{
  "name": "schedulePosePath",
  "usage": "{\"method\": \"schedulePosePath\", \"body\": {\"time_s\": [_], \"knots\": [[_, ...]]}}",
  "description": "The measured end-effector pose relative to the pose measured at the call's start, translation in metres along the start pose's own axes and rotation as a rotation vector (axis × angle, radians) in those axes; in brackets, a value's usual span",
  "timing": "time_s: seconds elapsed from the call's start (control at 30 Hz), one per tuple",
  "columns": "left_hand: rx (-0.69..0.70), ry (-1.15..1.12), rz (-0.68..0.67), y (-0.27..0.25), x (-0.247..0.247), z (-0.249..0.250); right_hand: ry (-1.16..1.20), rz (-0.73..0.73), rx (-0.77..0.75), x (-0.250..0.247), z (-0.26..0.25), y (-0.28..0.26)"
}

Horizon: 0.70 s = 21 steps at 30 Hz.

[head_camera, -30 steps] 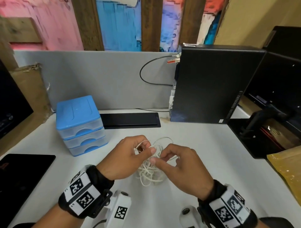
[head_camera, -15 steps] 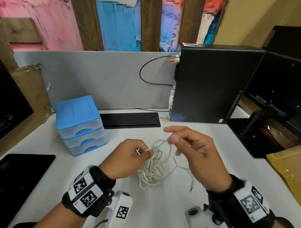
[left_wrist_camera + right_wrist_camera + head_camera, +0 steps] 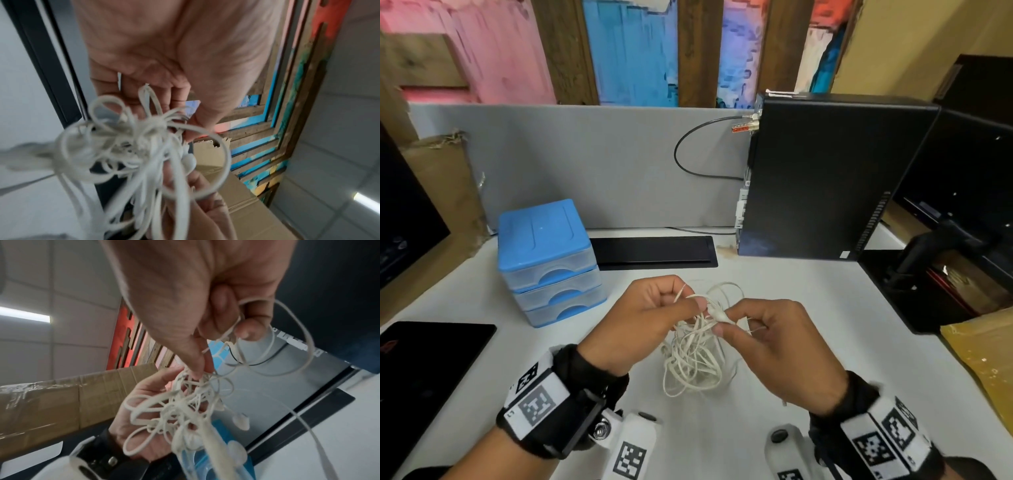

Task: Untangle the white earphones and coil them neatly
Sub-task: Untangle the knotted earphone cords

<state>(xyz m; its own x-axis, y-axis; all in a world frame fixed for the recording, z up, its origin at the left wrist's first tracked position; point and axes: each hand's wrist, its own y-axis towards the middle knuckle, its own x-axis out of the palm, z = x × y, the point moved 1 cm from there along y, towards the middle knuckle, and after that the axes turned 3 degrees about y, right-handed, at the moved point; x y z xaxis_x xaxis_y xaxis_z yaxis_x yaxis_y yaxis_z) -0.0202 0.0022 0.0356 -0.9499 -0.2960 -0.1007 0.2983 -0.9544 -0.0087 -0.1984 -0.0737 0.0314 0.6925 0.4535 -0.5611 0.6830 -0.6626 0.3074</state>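
Observation:
The white earphones (image 3: 695, 356) hang as a tangled bundle of thin cord between my two hands, just above the white desk (image 3: 808, 308). My left hand (image 3: 654, 311) pinches strands at the top of the bundle with curled fingers. My right hand (image 3: 750, 329) pinches an earbud and cord beside it, thumb against forefinger. In the left wrist view the tangle (image 3: 131, 151) fills the middle, with an earbud (image 3: 188, 162) showing. The right wrist view shows the knot (image 3: 185, 404), a loose loop round my fingers (image 3: 248, 327), and an earbud (image 3: 240, 419) dangling.
A blue three-drawer organiser (image 3: 548, 263) stands left of the hands. Behind them lies a flat black device (image 3: 654, 251), with a black computer tower (image 3: 825, 178) at the back right. A dark tablet (image 3: 424, 370) lies at the left edge, and a monitor stand (image 3: 928, 260) and brown envelope (image 3: 983, 356) sit right.
My right hand, which had lifted a strand up and away, has come back down to the bundle and now pinches an earbud beside the left hand. The left hand barely moved.

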Motion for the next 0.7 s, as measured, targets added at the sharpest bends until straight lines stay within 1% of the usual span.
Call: {"method": "schedulePosePath", "body": {"time_s": [0.07,0.1,0.2,0.23,0.27,0.33,0.37,0.4,0.43,0.5,0.6,0.63,0.7], "knots": [[-0.016,-0.005,0.022,0.000,0.000,0.001,-0.028,0.038,-0.077,-0.002,0.001,0.001],[-0.019,0.020,0.043,0.001,0.000,0.001,-0.099,0.055,-0.136,-0.002,0.001,0.000],[-0.012,0.175,0.112,0.002,-0.001,-0.006,-0.409,0.111,-0.267,0.000,-0.002,-0.003],[-0.017,0.198,0.109,0.002,-0.001,-0.008,-0.437,0.129,-0.303,-0.001,-0.005,-0.004],[-0.031,0.197,0.098,0.002,0.000,-0.009,-0.409,0.127,-0.328,-0.002,-0.007,-0.005],[-0.077,0.172,0.079,0.002,-0.001,-0.008,-0.208,0.062,-0.327,-0.007,-0.010,-0.004],[-0.096,0.154,0.080,0.002,-0.002,-0.007,-0.115,0.025,-0.303,-0.011,-0.011,-0.002],[-0.110,0.136,0.082,0.003,-0.003,-0.005,-0.075,0.003,-0.272,-0.016,-0.010,-0.001],[-0.114,0.126,0.087,0.004,-0.006,-0.004,-0.092,-0.005,-0.239,-0.021,-0.008,0.000],[-0.104,0.119,0.096,0.005,-0.011,-0.003,-0.244,-0.047,-0.118,-0.033,-0.005,0.003],[-0.088,0.075,0.076,0.004,-0.012,-0.001,-0.534,-0.180,0.140,-0.047,0.000,0.003],[-0.086,0.047,0.061,0.004,-0.012,0.000,-0.582,-0.199,0.194,-0.049,0.001,0.002],[-0.066,0.018,0.027,0.003,-0.010,-0.001,-0.646,-0.171,0.229,-0.049,-0.001,0.002]]}}
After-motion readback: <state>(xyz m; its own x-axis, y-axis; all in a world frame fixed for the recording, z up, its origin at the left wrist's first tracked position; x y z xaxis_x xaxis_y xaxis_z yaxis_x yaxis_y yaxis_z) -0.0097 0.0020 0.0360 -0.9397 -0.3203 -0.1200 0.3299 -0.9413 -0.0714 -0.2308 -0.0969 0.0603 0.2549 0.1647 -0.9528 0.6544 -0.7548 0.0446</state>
